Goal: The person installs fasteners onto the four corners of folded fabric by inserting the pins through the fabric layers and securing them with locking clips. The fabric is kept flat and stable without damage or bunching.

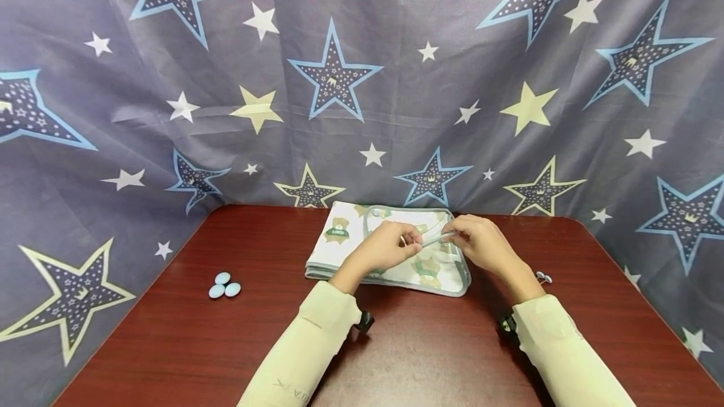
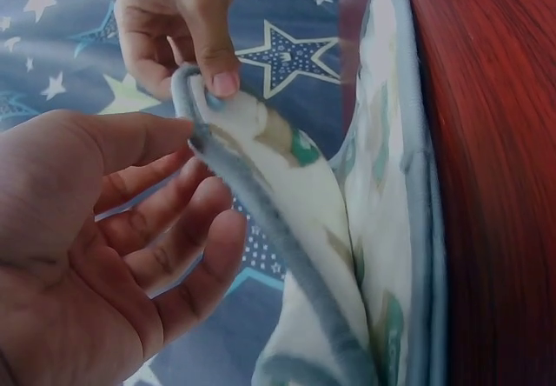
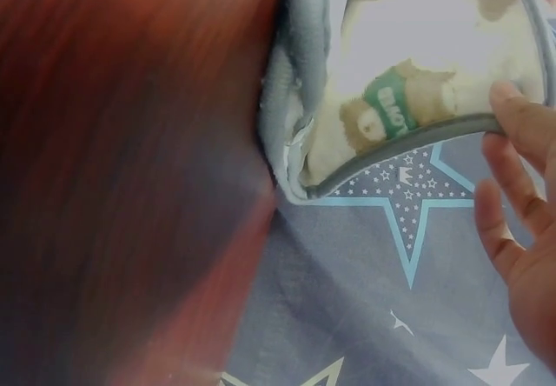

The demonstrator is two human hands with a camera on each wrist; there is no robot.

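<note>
A folded white cloth (image 1: pixel 334 250) with bear prints and grey-blue edging lies at the back of the table, one layer lifted at its edge. My left hand (image 1: pixel 390 245) pinches that raised edging between thumb and forefinger. In the left wrist view, the left hand (image 2: pixel 113 221) has its other fingers loosely bent, with the right hand (image 2: pixel 187 21) close by. My right hand (image 1: pixel 477 240) pinches the same layer a little to the right. The right wrist view has the right hand (image 3: pixel 530 186) with its thumb on the printed face, and a bear print (image 3: pixel 395 108) beside it.
Three pale blue round pieces (image 1: pixel 224 286) lie on the left of the reddish-brown table (image 1: pixel 271 331). A couple of small round-headed pieces (image 1: pixel 544 277) lie right of the right wrist. A grey star-patterned curtain (image 1: pixel 396 105) hangs behind the table.
</note>
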